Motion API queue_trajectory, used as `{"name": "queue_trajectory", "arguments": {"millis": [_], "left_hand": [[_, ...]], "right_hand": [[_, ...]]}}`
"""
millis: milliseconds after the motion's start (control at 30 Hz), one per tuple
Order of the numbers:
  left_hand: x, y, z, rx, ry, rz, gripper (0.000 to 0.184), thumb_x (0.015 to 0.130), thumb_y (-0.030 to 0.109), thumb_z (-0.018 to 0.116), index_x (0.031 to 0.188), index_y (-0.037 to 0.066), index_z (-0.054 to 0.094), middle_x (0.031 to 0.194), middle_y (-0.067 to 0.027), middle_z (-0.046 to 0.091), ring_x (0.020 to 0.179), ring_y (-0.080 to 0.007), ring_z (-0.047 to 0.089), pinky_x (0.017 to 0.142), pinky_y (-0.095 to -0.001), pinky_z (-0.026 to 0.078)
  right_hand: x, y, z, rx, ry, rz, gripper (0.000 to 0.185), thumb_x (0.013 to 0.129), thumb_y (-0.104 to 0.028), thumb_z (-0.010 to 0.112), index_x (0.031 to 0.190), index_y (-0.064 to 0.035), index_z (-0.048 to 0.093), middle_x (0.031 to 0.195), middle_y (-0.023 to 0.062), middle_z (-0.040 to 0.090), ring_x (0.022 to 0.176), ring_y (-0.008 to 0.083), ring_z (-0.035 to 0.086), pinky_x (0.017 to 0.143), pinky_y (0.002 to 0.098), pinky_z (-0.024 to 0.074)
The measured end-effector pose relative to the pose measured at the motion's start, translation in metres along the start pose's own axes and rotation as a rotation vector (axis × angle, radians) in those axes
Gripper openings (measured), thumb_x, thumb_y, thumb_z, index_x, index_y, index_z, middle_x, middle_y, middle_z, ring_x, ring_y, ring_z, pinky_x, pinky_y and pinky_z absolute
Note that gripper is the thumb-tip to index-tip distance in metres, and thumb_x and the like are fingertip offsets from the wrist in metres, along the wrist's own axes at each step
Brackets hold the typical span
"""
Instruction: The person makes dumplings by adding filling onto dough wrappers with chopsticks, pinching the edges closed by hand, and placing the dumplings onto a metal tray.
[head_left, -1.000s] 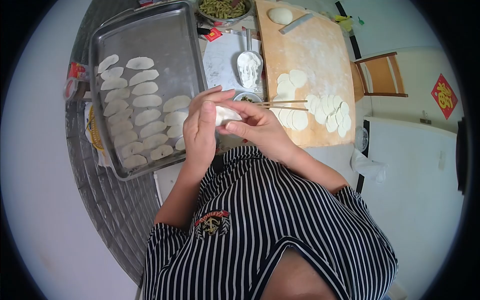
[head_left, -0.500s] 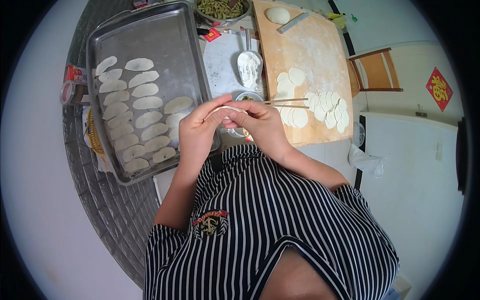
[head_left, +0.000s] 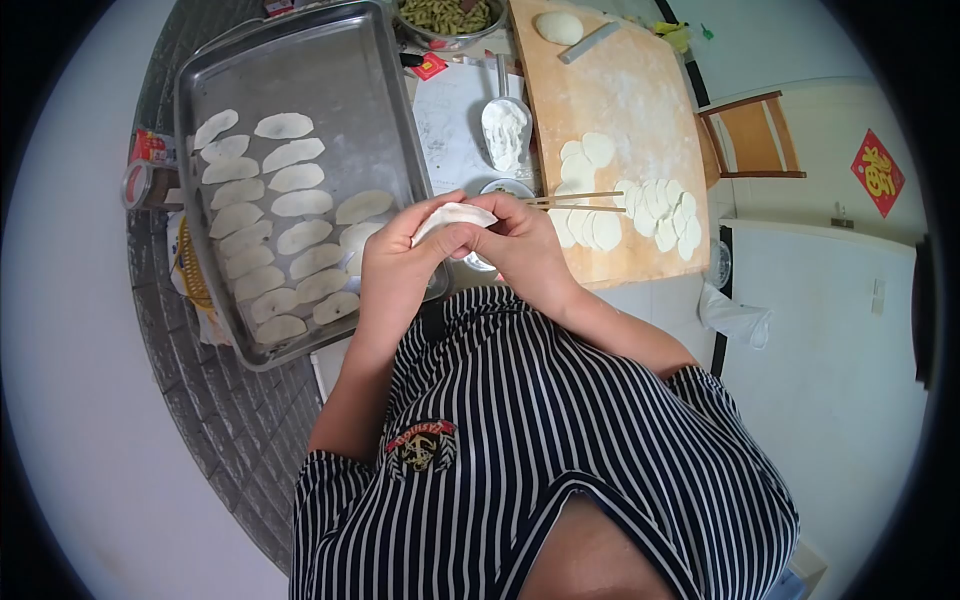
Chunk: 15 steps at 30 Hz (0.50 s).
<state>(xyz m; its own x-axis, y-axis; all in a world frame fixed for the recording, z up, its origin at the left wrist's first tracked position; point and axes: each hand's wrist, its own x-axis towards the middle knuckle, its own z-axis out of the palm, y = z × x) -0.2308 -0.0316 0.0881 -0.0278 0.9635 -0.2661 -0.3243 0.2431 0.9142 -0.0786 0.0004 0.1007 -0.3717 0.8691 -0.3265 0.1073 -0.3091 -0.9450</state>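
A folded white dumpling [head_left: 455,217] is pinched between both hands in front of the chest. My left hand [head_left: 398,262] holds its left end, and my right hand [head_left: 525,252] grips the right end, with both thumbs meeting at its lower edge. Left of the hands, rows of dumplings [head_left: 302,203] lie in a large metal tray [head_left: 345,75]. Beyond my right hand, chopsticks [head_left: 590,208] stretch from a bowl [head_left: 506,187], which the hands partly cover, toward round dough wrappers [head_left: 600,230].
A wooden board [head_left: 640,100] at the right carries the wrappers, a dough ball [head_left: 559,28] and a rolling pin [head_left: 589,43]. Between board and tray lies a metal scoop of flour [head_left: 506,132]. Green filling [head_left: 447,15] fills a bowl at the top. A chair [head_left: 755,137] stands farther right.
My left hand has turned from upright fingers to wrap the dumpling's end, and both thumbs have come together. More of the dumpling shows than half a second ago.
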Motion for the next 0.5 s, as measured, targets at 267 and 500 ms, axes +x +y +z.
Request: {"name": "queue_trajectory", "arguments": {"millis": [267,500], "left_hand": [[0.008,-0.021,-0.023,-0.017,0.052,-0.029,0.026,0.091,0.01,0.065,0.113,-0.005,0.066,0.102,-0.0097,0.07,0.09,-0.0135,0.065,0.082,-0.0251,0.053],[0.014,-0.017,-0.029,-0.206,0.035,-0.077,0.028,0.092,0.01,0.063,0.116,-0.006,0.064,0.108,-0.0137,0.068,0.092,-0.0178,0.067,0.083,-0.029,0.057]], "right_hand": [[0.006,-0.005,0.003,0.056,-0.047,0.09,0.023,0.095,-0.012,0.061,0.111,0.0037,0.065,0.095,0.0073,0.07,0.085,0.0107,0.067,0.076,0.0214,0.0539],[0.011,0.002,0.002,0.065,0.008,0.112,0.027,0.095,-0.012,0.061,0.117,0.0044,0.064,0.099,0.0083,0.07,0.084,0.0109,0.067,0.079,0.0222,0.0543]]}}
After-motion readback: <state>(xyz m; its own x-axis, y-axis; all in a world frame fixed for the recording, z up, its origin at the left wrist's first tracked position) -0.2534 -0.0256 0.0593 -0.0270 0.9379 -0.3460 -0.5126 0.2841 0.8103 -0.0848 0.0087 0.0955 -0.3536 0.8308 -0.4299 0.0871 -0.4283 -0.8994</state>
